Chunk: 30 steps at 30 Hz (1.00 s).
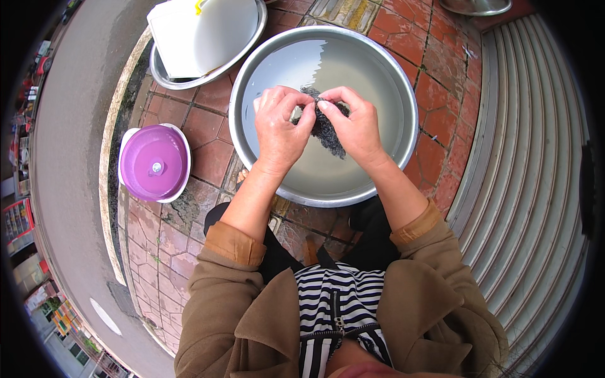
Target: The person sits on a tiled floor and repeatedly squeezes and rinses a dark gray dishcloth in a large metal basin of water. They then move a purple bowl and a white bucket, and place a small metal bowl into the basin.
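A large round metal basin (410, 118) stands before me, holding cloudy water (373, 156). Above the water, my left hand (285, 125) and my right hand (352, 123) are close together, pinching a dark grey, fuzzy piece of material (328, 134) between thumbs and forefingers. It looks like a mesh scrubber or knitted fabric; which one I cannot tell. Part of it hangs down between the hands, and the rest is hidden behind the fingers.
A purple lidded container (153, 163) sits left on the paving tiles (208, 141). Beyond it, an oval metal tub (177, 85) carries a white board (179, 42). A ribbed metal shutter (520, 141) lies right, another metal bowl (477, 7) top right, and a road (71, 156) far left.
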### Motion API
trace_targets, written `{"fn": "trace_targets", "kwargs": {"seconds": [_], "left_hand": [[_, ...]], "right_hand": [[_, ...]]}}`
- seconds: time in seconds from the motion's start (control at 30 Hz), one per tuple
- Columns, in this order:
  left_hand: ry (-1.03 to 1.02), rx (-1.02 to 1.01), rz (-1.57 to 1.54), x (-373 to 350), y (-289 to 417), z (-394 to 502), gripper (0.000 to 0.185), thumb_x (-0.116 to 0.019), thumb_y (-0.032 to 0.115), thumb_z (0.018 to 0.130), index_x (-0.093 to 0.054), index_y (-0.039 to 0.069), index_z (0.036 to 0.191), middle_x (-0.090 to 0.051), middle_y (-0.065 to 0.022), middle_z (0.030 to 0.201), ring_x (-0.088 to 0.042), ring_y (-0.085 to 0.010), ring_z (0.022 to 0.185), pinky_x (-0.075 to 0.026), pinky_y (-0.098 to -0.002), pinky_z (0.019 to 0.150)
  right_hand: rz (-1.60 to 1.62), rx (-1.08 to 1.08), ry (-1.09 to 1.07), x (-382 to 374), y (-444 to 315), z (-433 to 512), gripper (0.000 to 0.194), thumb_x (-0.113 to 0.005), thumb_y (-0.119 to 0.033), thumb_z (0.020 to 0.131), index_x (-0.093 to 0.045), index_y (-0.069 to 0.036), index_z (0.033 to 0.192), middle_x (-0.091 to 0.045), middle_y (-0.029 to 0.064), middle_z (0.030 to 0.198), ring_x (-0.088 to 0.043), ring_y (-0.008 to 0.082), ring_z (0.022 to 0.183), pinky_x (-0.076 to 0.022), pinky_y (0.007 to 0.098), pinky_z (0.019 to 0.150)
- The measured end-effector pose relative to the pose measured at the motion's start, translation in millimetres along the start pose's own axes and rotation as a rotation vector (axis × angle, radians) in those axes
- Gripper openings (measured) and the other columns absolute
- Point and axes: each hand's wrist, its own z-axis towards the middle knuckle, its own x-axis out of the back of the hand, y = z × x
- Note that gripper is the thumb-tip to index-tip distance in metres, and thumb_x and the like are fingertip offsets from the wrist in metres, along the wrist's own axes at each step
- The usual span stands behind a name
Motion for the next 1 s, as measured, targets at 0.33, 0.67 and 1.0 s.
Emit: {"fn": "trace_targets", "kwargs": {"seconds": [0.33, 0.67, 1.0], "left_hand": [[-0.066, 0.334, -0.320, 5.3, 4.5, 4.7, 0.004, -0.071, 0.003, 0.079, -0.069, 0.001, 0.083, -0.067, -0.0079, 0.086, -0.065, -0.0187, 0.084, -0.050, -0.0302, 0.080], [-0.039, 0.253, -0.301, 1.2, 4.3, 2.4, 0.007, -0.073, 0.002, 0.077, -0.070, 0.003, 0.083, -0.067, -0.0082, 0.085, -0.065, -0.0208, 0.082, -0.050, -0.0324, 0.079], [-0.012, 0.209, -0.251, -1.3, 2.2, 1.2, 0.005, -0.072, 0.005, 0.076, -0.068, 0.004, 0.079, -0.066, -0.0068, 0.084, -0.064, -0.0208, 0.081, -0.048, -0.0302, 0.074]], "right_hand": [[0.306, -0.244, -0.046, 2.3, 4.2, 3.0, 0.013, -0.067, -0.008, 0.089, -0.069, 0.002, 0.097, -0.068, 0.0020, 0.085, -0.061, 0.0075, 0.076, -0.0513, 0.0248, 0.071], [0.265, -0.241, -0.043, 0.8, 3.4, 2.1, 0.013, -0.066, -0.008, 0.089, -0.069, 0.002, 0.097, -0.068, 0.0030, 0.083, -0.061, 0.0082, 0.075, -0.0510, 0.0251, 0.070], [0.241, -0.226, -0.049, -1.4, 5.1, 0.7, 0.013, -0.066, -0.009, 0.089, -0.069, 0.002, 0.097, -0.069, 0.0036, 0.083, -0.061, 0.0087, 0.075, -0.0510, 0.0257, 0.070]]}}
